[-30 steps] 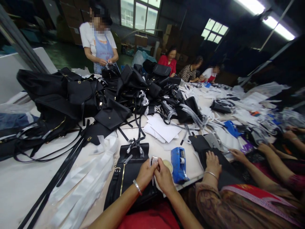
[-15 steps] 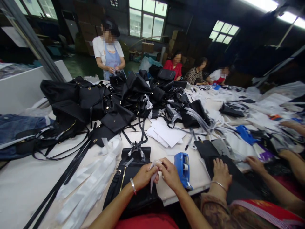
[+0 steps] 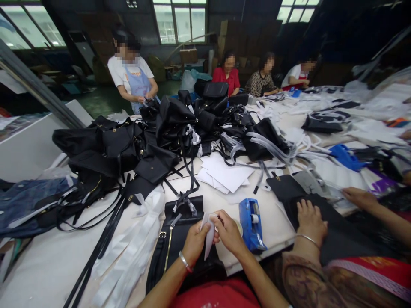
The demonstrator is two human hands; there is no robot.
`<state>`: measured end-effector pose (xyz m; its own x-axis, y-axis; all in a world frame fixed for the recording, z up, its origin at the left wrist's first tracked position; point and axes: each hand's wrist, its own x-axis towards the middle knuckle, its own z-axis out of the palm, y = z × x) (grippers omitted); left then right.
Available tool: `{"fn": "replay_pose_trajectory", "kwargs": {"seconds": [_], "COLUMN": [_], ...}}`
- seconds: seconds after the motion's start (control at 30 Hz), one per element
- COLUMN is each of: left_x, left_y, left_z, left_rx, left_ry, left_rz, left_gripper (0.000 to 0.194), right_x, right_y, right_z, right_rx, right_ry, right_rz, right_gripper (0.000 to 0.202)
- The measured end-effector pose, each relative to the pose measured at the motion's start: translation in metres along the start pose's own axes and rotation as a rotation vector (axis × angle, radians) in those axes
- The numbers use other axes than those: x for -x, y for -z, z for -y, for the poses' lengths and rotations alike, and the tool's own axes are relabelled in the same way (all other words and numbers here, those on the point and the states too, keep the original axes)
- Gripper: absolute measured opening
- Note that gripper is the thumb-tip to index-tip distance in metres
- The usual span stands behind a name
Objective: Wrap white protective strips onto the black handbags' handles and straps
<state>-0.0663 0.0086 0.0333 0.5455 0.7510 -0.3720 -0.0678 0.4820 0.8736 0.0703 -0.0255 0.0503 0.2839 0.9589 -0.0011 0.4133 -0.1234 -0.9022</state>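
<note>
A small folded white strip (image 3: 209, 239) is pinched between my left hand (image 3: 196, 241) and my right hand (image 3: 228, 231), which meet above a black bag (image 3: 180, 235). The bag lies on the table with its flap away from me; a gold zipper and a buckle show on its left side. My forearms and the strip cover part of it. Just right of my right hand stands a blue tape dispenser (image 3: 252, 224).
Black bags (image 3: 167, 124) are heaped across the table (image 3: 41, 265). White strips (image 3: 131, 248) lie to the left, white sheets (image 3: 224, 171) beyond my hands. A co-worker's hand (image 3: 310, 222) rests on black material at the right. Other people stand or sit beyond.
The view has shifted, tilting down a little. Both my hands stay together over the bag, and the white strip between them looks more closely folded.
</note>
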Motion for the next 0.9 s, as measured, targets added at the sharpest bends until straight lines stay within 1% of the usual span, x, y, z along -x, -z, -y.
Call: {"fn": "replay_pose_trajectory", "kwargs": {"seconds": [0.1,0.2,0.27,0.37,0.43,0.5,0.6,0.7,0.8,0.9], "left_x": [-0.009,-0.016,-0.018,-0.019,-0.019,-0.019,-0.02,-0.022,-0.025,-0.028], "left_y": [0.0,-0.001,-0.003,-0.01,-0.014,-0.018,-0.022,-0.025,-0.029,-0.035], "left_z": [-0.002,-0.002,-0.001,0.0,-0.002,-0.006,-0.01,-0.009,-0.004,0.001], "left_rx": [-0.034,-0.094,-0.14,-0.214,-0.238,-0.229,-0.178,-0.171,-0.257,-0.403], "left_ry": [0.077,0.144,0.114,-0.019,-0.082,-0.082,-0.04,-0.037,-0.066,-0.156], "left_rz": [0.001,0.008,-0.033,-0.15,-0.2,-0.213,-0.219,-0.236,-0.264,-0.3], "left_gripper": [0.044,0.047,0.047,0.043,0.04,0.039,0.04,0.039,0.036,0.034], "right_x": [-0.005,-0.008,-0.009,-0.009,-0.009,-0.009,-0.008,-0.007,-0.005,-0.003], "right_y": [0.002,-0.001,-0.006,-0.013,-0.014,-0.012,-0.006,-0.001,0.001,0.002], "right_z": [-0.007,-0.015,-0.019,-0.022,-0.022,-0.022,-0.022,-0.023,-0.026,-0.029], "right_rx": [-0.037,-0.01,0.055,0.174,0.219,0.218,0.177,0.134,0.118,0.126], "right_ry": [-0.032,-0.066,-0.081,-0.06,-0.036,-0.021,-0.01,-0.02,-0.056,-0.081], "right_rz": [-0.012,-0.074,-0.126,-0.18,-0.195,-0.185,-0.157,-0.161,-0.197,-0.25], "right_gripper": [0.025,0.027,0.029,0.026,0.025,0.024,0.024,0.024,0.023,0.021]}}
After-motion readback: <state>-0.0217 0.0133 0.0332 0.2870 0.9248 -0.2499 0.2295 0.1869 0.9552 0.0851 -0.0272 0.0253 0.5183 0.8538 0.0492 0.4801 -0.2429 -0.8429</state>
